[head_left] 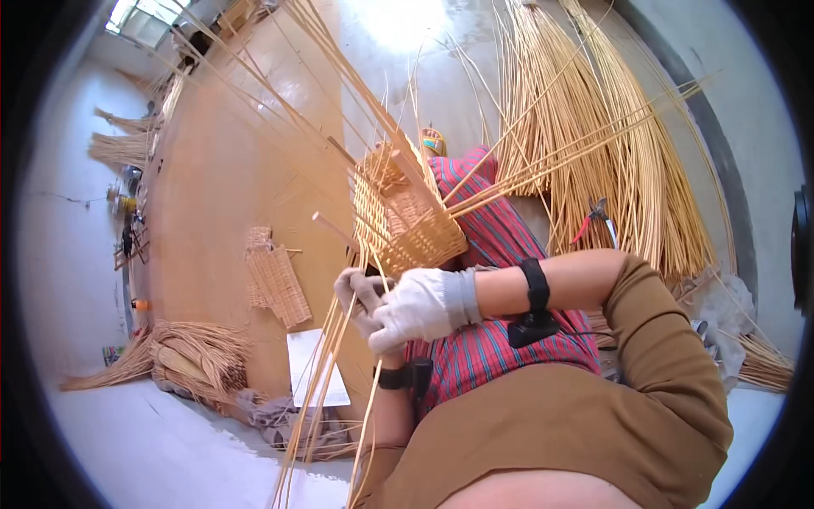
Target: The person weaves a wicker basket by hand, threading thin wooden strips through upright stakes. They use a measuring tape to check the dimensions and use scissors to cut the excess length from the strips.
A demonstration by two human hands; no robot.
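Observation:
A partly woven wicker basket [428, 242] rests tilted against my lap, with long loose canes fanning out from its rim. Two thick round wooden pegs, one of them a corner stake [415, 180], stick out of it. Gloved in pale cloth, my left hand [356, 299] is closed around several wicker canes [320, 373] at the basket's near edge. These canes trail down past my left forearm. My right hand [420, 307], also gloved, is closed beside it with its fingers pinched on a cane. The right hand covers part of the left one's fingers.
Large bundles of long canes [627, 161] lie at the right, with red-handled pliers [596, 222] on them. Woven flat pieces [280, 280] and a white paper sheet [318, 366] lie on the brown mat [212, 195] at left. Another cane bundle [199, 360] lies lower left.

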